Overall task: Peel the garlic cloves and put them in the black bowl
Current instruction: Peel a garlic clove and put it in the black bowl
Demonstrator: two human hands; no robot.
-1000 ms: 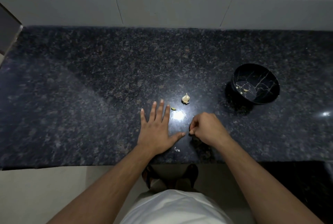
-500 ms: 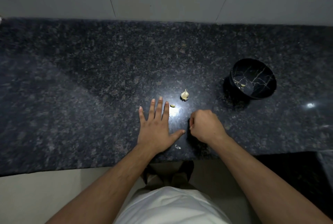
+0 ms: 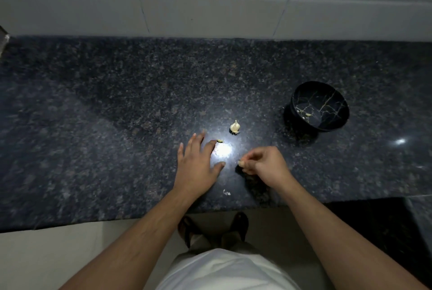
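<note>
A small garlic bulb (image 3: 235,126) stands on the dark granite counter (image 3: 117,114). A loose clove (image 3: 220,141) lies just beyond the fingertips of my left hand (image 3: 198,161), which lies flat and open on the counter. My right hand (image 3: 264,163) has its fingers curled and pinches a pale garlic clove (image 3: 240,163) at its fingertips, just above the counter. The black bowl (image 3: 327,126) with gold veining stands to the right and holds a small pale piece (image 3: 308,114).
A scrap of white garlic skin (image 3: 226,192) lies near the counter's front edge. A tiled wall (image 3: 210,4) runs along the back. A bright light reflection (image 3: 223,149) sits between my hands. My feet show below the counter edge.
My right hand has lifted slightly and opened its fist into a pinch, showing the clove at its fingertips. My left hand stayed flat on the counter.
</note>
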